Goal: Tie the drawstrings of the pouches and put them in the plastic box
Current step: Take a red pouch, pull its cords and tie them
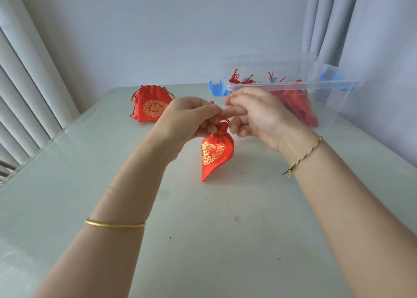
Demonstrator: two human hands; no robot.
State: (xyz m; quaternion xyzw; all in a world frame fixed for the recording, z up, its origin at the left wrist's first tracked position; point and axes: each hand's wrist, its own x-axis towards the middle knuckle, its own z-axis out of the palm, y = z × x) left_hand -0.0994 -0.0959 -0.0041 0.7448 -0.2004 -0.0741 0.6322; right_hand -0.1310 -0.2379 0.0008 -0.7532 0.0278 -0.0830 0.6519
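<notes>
Over the counter (203,241), a red pouch (215,155) hangs, neck cinched.
Left hand (189,117) and right hand (257,117) both have fingers (211,110) clamped on its drawstrings (225,120); plastic box (338,99) just behind, more pouches (293,101) inside.

I've got the plastic box (334,108) open on top: free drop over its near rim, with red pouches (293,103) filling only the bottom. Just in front of the box, the left hand (191,119) and right hand (255,115) crowd the way, holding a pouch (216,155) between them. Left of the box stands a pouch stack (152,104). Nearer me than the box, open surface (203,241).
</notes>
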